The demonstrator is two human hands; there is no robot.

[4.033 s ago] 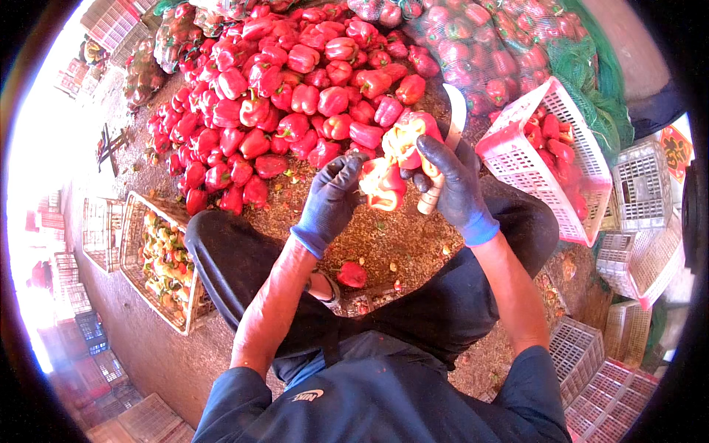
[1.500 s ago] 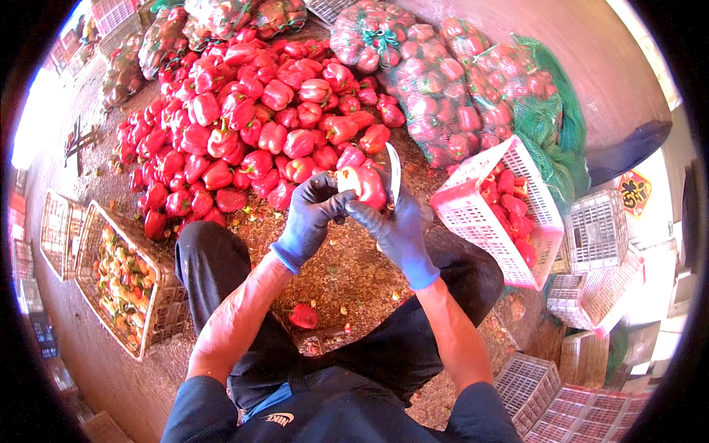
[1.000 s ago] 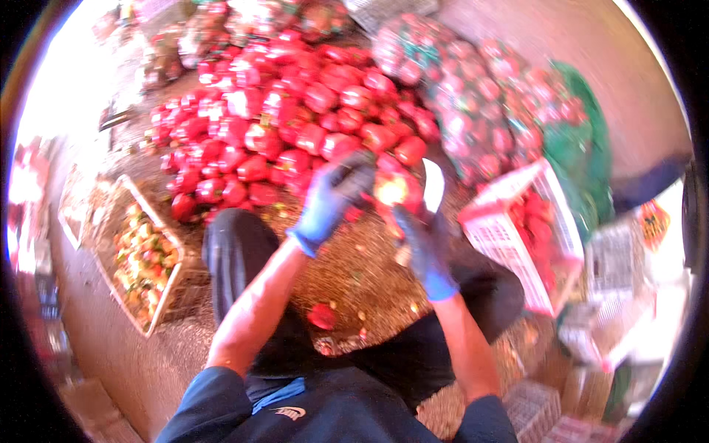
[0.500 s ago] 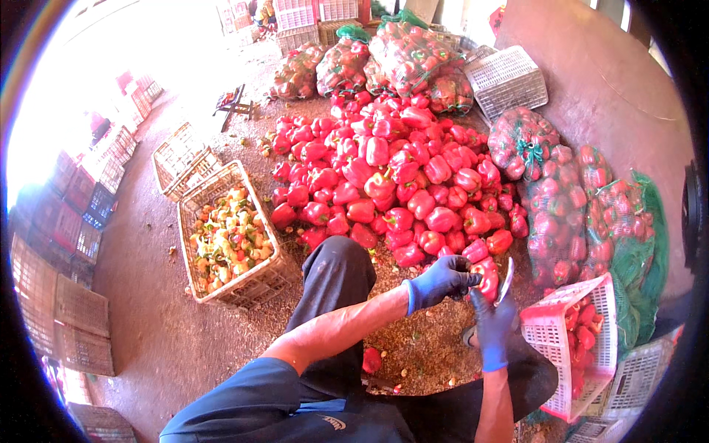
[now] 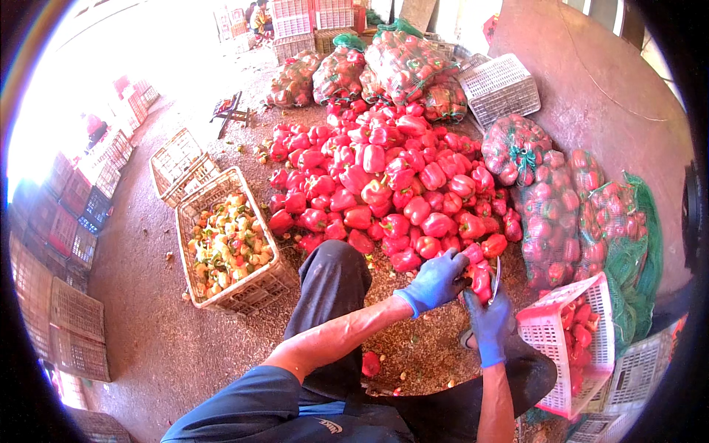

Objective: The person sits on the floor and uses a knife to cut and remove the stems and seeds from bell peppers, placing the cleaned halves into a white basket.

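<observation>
Red pepper (image 5: 481, 283) points lengthwise forward; left hand (image 5: 439, 280) holds it, right hand (image 5: 490, 325) grips it plus knife (image 5: 497, 275).

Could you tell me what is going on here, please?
A person's gloved left hand holds a red bell pepper while the right hand grips a curved knife beside it. A heap of peppers lies ahead; a tan crate of apparent pepper cores stands to the left, a pinkish crate of red peppers to the right.
</observation>
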